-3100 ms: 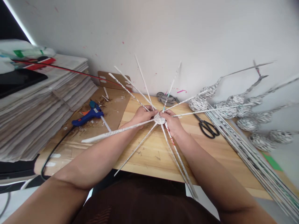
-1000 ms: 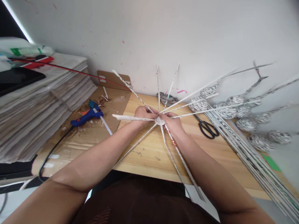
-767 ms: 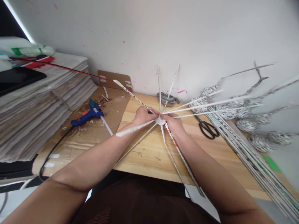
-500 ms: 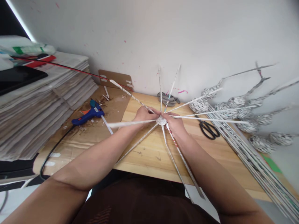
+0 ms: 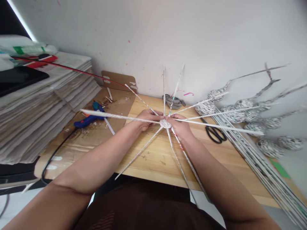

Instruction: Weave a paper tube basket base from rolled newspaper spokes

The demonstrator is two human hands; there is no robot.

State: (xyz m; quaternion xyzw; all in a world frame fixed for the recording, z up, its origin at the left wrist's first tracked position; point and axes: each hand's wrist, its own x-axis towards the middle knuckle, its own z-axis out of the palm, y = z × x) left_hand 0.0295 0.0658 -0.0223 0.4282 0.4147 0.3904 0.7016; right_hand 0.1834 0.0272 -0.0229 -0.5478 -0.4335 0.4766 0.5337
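A star of rolled paper tubes spreads out from a small woven paper centre (image 5: 165, 123), held just above the wooden table. My left hand (image 5: 147, 119) grips the centre's left side, fingers closed round the base of the tubes there. One long white tube (image 5: 115, 115) passes over that hand toward the left. On the opposite side my right hand (image 5: 180, 126) pinches the centre between thumb and fingers, with other tubes running out past it to the right. Further tubes point toward the wall and down toward my lap. Some fingertips are hidden behind the weave.
Left lie a blue glue gun (image 5: 87, 119) with a black cord and a stack of newspapers (image 5: 72, 92). Black scissors (image 5: 215, 133), a bundle of paper tubes (image 5: 254, 163) and several woven paper forms (image 5: 205, 108) are at the right. A grey pouch (image 5: 176, 102) sits by the wall.
The long tube on the left has swung upward and now crosses above my left hand, over the glue gun. The other tubes have shifted slightly; both hands stay at the centre.
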